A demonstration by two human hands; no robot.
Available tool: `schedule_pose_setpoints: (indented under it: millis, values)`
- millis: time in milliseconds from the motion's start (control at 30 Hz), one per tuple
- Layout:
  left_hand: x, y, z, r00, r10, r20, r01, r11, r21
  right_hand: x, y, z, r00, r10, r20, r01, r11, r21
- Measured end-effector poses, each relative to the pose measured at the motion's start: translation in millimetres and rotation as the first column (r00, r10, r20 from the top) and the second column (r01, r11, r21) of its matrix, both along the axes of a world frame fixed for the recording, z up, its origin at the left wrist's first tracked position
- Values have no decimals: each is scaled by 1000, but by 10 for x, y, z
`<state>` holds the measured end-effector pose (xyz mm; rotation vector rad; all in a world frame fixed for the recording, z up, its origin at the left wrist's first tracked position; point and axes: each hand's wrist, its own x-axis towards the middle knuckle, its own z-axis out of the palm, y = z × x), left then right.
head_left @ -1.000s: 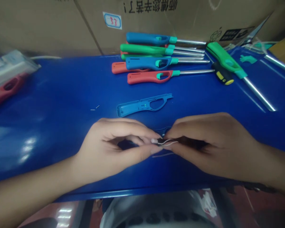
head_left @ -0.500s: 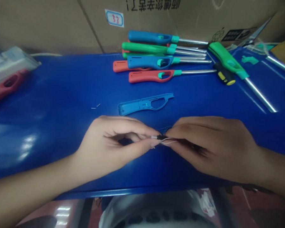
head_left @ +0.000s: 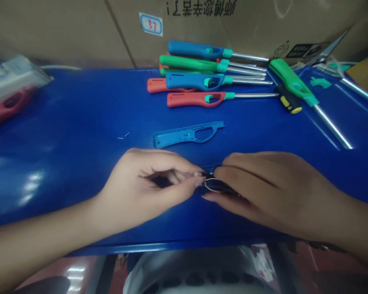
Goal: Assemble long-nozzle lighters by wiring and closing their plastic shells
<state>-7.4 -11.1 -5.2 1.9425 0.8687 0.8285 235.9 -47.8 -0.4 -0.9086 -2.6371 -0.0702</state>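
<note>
The L hand pinches, thumb and index closed on the left end of a small black part. The R hand has its fingers curled over the rest, so both grips are closed, though the fingers hide most of the part. A thin pale wire loops out between them, w/ a blue plastic piece just far of the fingertips, above the blue table. Risk: a slack pinch could let the wire slip or kink (thin stuff, little to hold). Farther off: a blue lighter half-shell, tiny metal pins to its left, a row of utility lighters, and a screwdriver far right.
</note>
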Motion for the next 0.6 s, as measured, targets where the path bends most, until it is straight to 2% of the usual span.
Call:
schedule_pose_setpoints:
  millis: [200, 400, 600]
  values:
    - [14, -19, -6, 1000, 19, 3, -19, 1000, -22, -44, 32, 19, 1000, -6, 10, 6, 1000, 15]
    - [8, -30, -18, 1000, 25, 12, -24, 999, -48, -41, 24, -26, 992, 59, -109, -69, 994, -82]
    - [5, -12, -8, 1000, -2, -5, 2, 1000, -31, -32, 47, -40, 989, 109, -97, -122, 982, -143]
